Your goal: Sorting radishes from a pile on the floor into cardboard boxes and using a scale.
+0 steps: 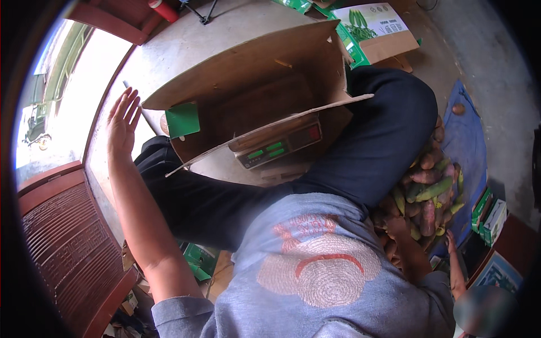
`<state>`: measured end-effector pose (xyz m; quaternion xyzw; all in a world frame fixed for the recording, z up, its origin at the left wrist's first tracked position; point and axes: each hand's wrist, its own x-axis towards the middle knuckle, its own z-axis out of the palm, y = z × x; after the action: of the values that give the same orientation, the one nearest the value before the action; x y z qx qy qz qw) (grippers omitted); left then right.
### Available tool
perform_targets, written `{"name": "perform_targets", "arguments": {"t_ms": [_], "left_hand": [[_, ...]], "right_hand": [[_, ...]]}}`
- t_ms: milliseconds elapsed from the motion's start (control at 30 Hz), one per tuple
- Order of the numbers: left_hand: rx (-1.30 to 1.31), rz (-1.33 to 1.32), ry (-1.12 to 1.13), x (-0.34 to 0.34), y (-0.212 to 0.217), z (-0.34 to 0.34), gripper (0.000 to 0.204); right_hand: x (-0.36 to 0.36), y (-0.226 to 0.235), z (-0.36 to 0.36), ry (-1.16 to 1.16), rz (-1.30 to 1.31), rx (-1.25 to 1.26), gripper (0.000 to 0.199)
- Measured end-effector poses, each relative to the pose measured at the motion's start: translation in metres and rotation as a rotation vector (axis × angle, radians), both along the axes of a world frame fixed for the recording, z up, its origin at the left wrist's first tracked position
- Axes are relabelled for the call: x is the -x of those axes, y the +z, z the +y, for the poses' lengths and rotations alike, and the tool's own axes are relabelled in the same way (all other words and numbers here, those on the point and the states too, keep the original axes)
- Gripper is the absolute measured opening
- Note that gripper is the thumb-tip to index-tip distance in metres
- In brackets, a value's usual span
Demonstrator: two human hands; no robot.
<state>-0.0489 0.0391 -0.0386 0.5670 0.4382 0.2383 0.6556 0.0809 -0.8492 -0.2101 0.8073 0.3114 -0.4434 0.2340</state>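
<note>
My left hand [123, 121] is raised beside the open cardboard box [253, 84], fingers spread and straight, palm empty, touching nothing. My right hand [396, 225] is down at the heap of sweet potatoes and cucumbers [431, 191] lying on the blue cloth [468, 141] to my right. Its fingers sit among the produce; I cannot tell whether they have closed on a piece, because my arm and body hide them.

The box lies tilted on the concrete floor [225, 22] between my knees, and a digital scale [276, 143] shows at its mouth under the lower flap.

Procedure as I judge it, for picking a piece from the heap:
1. Select one piece at the near edge of the heap, not one buried under others.
2. Wrap the fingers fully round its thickest part before lifting.
3. Lift straight up so neighbouring pieces do not roll off the cloth.
4. Keep the left hand clear of the box flaps, so the opening and the scale stay unobstructed.

A further hand [451, 242], someone else's as far as I can judge, rests near the heap's lower edge; keep clear of it.
</note>
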Motion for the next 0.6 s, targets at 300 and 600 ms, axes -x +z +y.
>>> {"name": "perform_targets", "arguments": {"t_ms": [300, 600], "left_hand": [[-0.242, 0.023, -0.236, -0.031, 0.024, -0.033, 0.046], [-0.475, 0.079, -0.680, -0.058, 0.048, -0.044, 0.055]], "right_hand": [[-0.101, 0.036, -0.031, -0.620, -0.307, -0.258, 0.047], [-0.238, 0.237, 0.091, -0.547, -1.036, -1.081, 0.054]]}}
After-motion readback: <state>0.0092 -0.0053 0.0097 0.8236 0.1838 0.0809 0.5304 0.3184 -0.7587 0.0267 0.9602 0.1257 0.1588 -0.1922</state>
